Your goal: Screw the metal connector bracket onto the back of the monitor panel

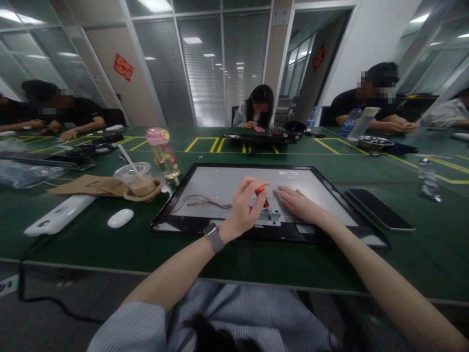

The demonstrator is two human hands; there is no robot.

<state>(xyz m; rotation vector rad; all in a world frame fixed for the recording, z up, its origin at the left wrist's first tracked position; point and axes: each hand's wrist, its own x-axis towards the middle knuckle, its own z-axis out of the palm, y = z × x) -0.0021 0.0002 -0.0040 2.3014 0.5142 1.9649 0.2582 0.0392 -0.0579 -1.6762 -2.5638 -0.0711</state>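
Observation:
A flat display panel [205, 181] with a black frame and a silvery back lies on the green table before me. My left hand [245, 208], with a watch on the wrist, has its fingers curled around an orange-and-black screwdriver [261, 189]. The screwdriver stands roughly upright over a small metal bracket [273, 215] near the panel's front edge; its tip cannot be made out. To the right of the bracket, my right hand [296, 203] rests with fingers stretched out on the panel's back. Thin cables [205, 199] run across the panel left of the bracket.
On the left are a white mouse [120, 218], a white power strip [60, 215], an iced drink cup [137, 178] and a pink-lidded bottle [163, 154]. A black phone [379, 209] lies right of the panel. Other people sit around the table; another dark panel [260, 139] lies across from me.

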